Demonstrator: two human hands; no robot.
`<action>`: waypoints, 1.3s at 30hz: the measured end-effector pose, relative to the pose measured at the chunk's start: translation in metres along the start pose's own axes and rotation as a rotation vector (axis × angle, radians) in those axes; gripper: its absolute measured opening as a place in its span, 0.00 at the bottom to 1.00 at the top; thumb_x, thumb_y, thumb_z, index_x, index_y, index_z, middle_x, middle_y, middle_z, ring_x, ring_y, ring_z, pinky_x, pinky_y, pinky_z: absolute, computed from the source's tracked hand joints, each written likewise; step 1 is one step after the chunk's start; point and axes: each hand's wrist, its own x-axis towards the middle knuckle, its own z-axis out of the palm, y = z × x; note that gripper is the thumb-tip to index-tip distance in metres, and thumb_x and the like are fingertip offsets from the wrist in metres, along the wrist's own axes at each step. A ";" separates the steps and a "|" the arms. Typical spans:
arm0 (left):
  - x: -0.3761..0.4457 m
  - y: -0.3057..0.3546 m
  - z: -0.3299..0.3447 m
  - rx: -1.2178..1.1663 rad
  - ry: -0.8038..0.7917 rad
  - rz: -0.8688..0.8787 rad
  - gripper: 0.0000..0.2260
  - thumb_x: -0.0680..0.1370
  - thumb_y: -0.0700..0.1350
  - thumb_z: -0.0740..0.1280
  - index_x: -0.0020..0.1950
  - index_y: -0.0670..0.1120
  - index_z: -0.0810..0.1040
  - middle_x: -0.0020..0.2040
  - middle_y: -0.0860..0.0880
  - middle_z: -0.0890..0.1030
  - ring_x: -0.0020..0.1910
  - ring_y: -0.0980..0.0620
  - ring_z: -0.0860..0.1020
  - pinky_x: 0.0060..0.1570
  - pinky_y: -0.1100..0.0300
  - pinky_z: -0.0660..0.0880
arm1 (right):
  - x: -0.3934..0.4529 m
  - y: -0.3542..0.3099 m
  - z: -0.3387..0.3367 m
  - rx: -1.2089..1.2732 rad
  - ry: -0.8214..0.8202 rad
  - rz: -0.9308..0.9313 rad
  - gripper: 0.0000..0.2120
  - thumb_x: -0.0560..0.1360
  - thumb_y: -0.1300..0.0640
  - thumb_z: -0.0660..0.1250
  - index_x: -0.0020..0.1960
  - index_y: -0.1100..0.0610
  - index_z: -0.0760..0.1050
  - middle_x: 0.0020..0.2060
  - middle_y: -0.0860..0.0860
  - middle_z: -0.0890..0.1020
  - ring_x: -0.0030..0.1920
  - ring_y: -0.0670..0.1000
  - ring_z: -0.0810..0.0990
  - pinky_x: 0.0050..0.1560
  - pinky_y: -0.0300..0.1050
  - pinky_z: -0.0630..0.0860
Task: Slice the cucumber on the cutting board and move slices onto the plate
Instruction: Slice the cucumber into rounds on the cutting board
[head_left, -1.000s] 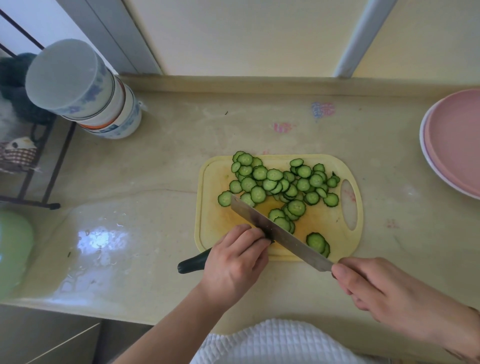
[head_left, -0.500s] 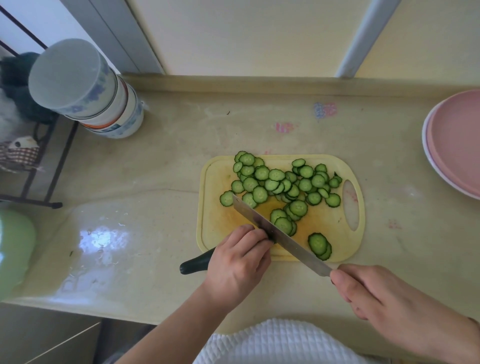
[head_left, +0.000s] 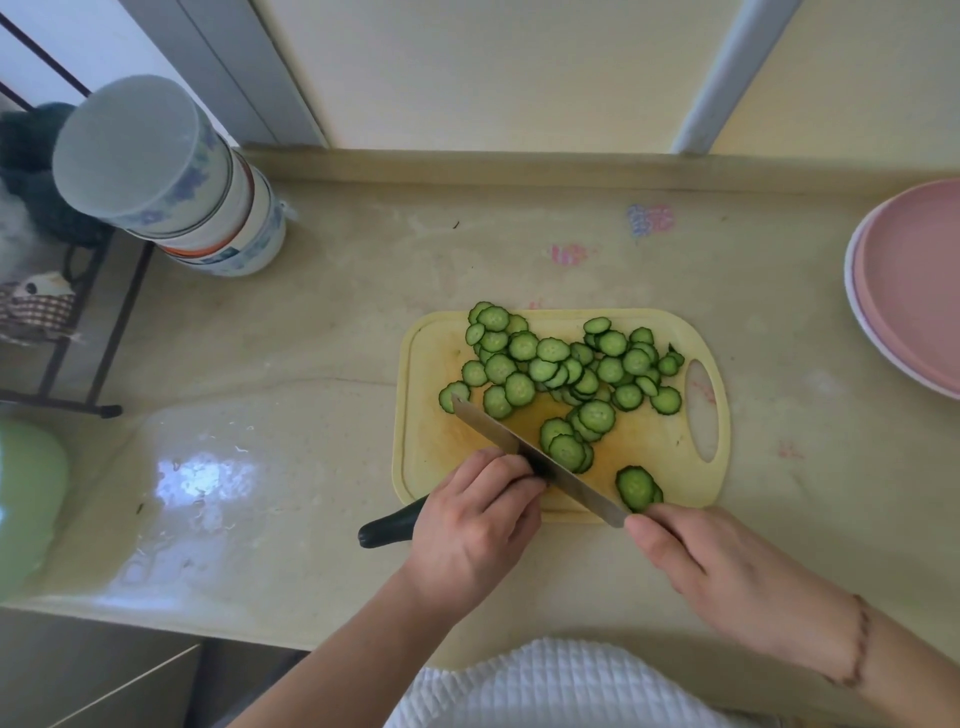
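Note:
A yellow cutting board (head_left: 431, 441) lies on the counter with several cucumber slices (head_left: 550, 364) spread over its far half and a few more (head_left: 636, 487) near its front edge. My left hand (head_left: 475, 525) grips the uncut cucumber (head_left: 387, 526), whose dark end sticks out left past the board's front corner. My right hand (head_left: 711, 566) holds the knife handle. The knife blade (head_left: 524, 452) runs diagonally across the board, right against my left fingertips. The pink plate (head_left: 914, 291) sits at the far right edge.
A stack of bowls (head_left: 171, 182) stands at the back left of the counter. A green object (head_left: 26, 499) lies at the left edge. A black wire rack (head_left: 78, 332) stands beyond the counter's left side. The counter's front edge runs just below my arms.
The knife blade has shifted slightly against the cucumber at my left fingertips. Both hands have stayed in nearly the same place.

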 end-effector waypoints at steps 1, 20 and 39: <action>0.000 0.000 0.000 0.001 0.003 0.000 0.02 0.78 0.37 0.72 0.48 0.39 0.85 0.49 0.45 0.83 0.48 0.44 0.81 0.48 0.54 0.80 | 0.000 0.001 -0.002 -0.009 0.006 -0.001 0.31 0.75 0.29 0.45 0.35 0.54 0.67 0.25 0.49 0.70 0.27 0.51 0.69 0.32 0.49 0.69; 0.002 0.003 0.000 0.005 0.008 -0.005 0.01 0.77 0.36 0.73 0.46 0.39 0.85 0.48 0.45 0.83 0.47 0.45 0.81 0.48 0.55 0.80 | -0.024 -0.017 -0.016 0.058 -0.062 0.008 0.28 0.74 0.33 0.49 0.36 0.59 0.65 0.25 0.47 0.66 0.27 0.45 0.63 0.31 0.41 0.62; 0.000 0.001 0.000 0.000 0.003 -0.004 0.01 0.76 0.35 0.73 0.45 0.39 0.84 0.46 0.45 0.82 0.47 0.45 0.81 0.48 0.55 0.79 | -0.002 -0.006 -0.007 0.057 -0.025 0.045 0.31 0.74 0.28 0.46 0.35 0.54 0.67 0.24 0.47 0.68 0.26 0.44 0.65 0.30 0.48 0.67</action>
